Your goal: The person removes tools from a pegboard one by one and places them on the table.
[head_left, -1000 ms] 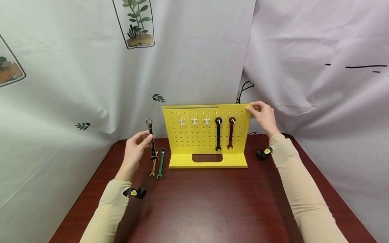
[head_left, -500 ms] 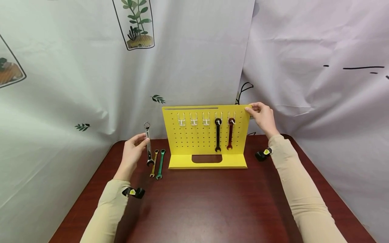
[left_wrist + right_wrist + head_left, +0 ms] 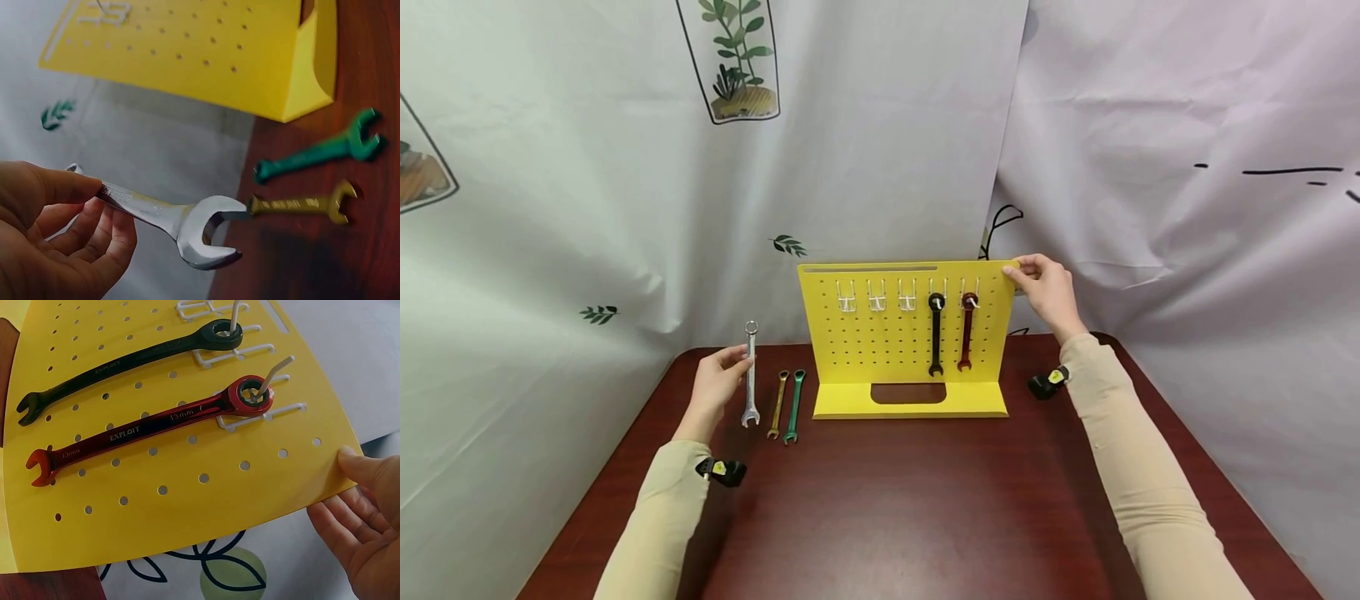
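My left hand [image 3: 715, 387] pinches a silver combination wrench [image 3: 750, 379] between thumb and fingers, ring end up and open jaw down. In the left wrist view the wrench [image 3: 159, 215] points its open end away from the hand. My right hand [image 3: 1051, 293] grips the upper right corner of a yellow pegboard stand [image 3: 880, 333], thumb in front and fingers behind. A black wrench [image 3: 936, 337] and a red wrench [image 3: 967, 333] hang by their ring ends on the board's white hooks. To the board's left, a gold wrench [image 3: 778, 406] and a green wrench [image 3: 794, 408] lie side by side.
Three white hooks [image 3: 877, 298] on the pegboard's left part bear no wrench. The stand rests near the back of a dark red wooden table [image 3: 880, 500]. A pale printed cloth [image 3: 887, 125] rises close behind and at both sides.
My left hand has moved left and down with the wrench, away from the board and the gold wrench. The wrench has turned more upright. My right hand keeps its grip on the pegboard corner.
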A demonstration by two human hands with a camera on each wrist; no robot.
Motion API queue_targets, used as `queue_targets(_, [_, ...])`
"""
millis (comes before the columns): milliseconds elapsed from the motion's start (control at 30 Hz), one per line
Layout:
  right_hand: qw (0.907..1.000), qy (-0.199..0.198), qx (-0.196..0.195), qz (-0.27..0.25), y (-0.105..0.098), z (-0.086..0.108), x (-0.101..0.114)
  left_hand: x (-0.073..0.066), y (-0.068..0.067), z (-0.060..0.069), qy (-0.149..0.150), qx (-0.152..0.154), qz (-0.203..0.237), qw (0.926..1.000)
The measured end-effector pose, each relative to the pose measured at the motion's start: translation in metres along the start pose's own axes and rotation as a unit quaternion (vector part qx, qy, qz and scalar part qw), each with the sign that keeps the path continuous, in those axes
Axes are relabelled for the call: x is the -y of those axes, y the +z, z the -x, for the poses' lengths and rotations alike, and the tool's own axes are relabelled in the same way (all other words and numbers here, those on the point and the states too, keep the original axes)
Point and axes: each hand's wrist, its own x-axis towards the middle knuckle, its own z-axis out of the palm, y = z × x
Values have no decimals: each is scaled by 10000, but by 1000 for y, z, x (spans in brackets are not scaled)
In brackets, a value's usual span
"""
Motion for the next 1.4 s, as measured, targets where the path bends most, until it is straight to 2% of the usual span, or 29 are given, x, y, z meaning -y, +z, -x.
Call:
queue_targets(267, [10000, -6, -48, 0, 0, -1, 0, 22, -4, -8, -435, 138, -859, 9953])
queue_targets(500, [10000, 23, 70, -26, 1, 1, -2, 42, -5, -10, -589, 201, -1140, 9915])
queue_targets(933, [9999, 57, 74, -101, 0, 0, 0, 54, 1, -17, -622, 511, -1634, 9833])
queue_targets(1233, [9999, 113, 88, -95, 1, 0, 1, 60, 4, -18, -868, 659, -1653, 9802])
queue_targets(1400, [9999, 108, 86, -27, 1, 1, 0, 62, 8, -19, -856, 724, -1713, 9788])
